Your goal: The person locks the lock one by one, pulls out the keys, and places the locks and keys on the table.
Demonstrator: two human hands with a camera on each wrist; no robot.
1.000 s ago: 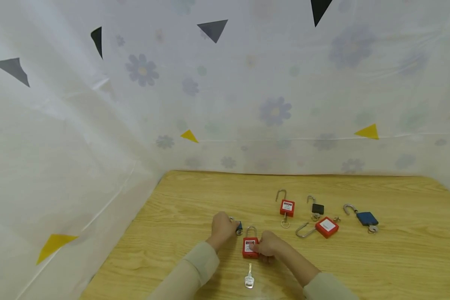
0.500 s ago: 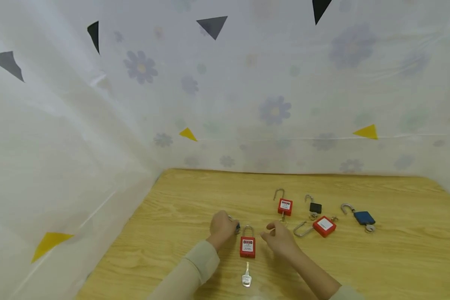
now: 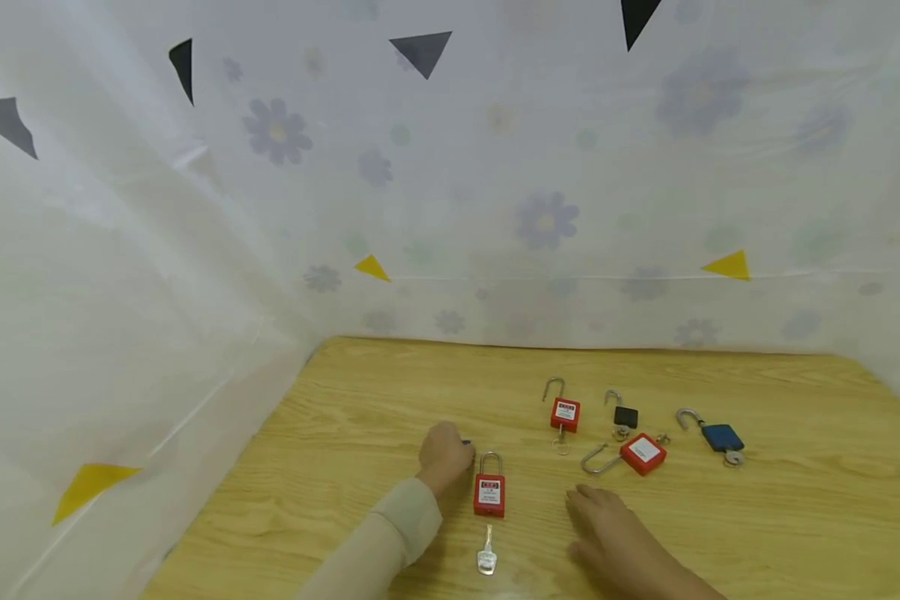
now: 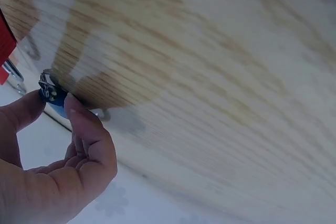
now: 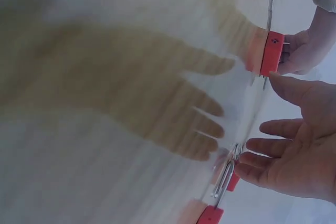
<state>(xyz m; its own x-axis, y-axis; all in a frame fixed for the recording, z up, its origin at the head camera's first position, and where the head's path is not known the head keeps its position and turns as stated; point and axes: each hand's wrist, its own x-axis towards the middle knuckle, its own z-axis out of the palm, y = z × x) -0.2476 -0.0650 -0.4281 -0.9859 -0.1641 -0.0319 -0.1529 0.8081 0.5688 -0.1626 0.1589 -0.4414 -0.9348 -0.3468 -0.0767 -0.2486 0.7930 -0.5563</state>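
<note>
My left hand [image 3: 446, 457] pinches a small blue padlock [image 4: 59, 107] between thumb and forefinger, close above the table. In the head view the hand hides most of that padlock; the left wrist view shows a metal ring and keys at its end. Just right of the left hand lies a red padlock [image 3: 489, 495] with a white label, its shackle seated in the body. A silver key [image 3: 487, 557] lies loose in front of it. My right hand [image 3: 617, 533] hovers over the table to the right of the red padlock, fingers spread and holding nothing.
Farther right lie padlocks with raised shackles and keys: a red one [image 3: 566, 414], a black one [image 3: 626, 417], a second red one [image 3: 643, 453] and a blue one [image 3: 722, 437]. A patterned white sheet [image 3: 450, 208] hangs behind the wooden table [image 3: 390, 383].
The right hand has left the red padlock, which its fingers were touching, and moved right and nearer, its fingers opening out. The left hand stays put with the blue padlock.
</note>
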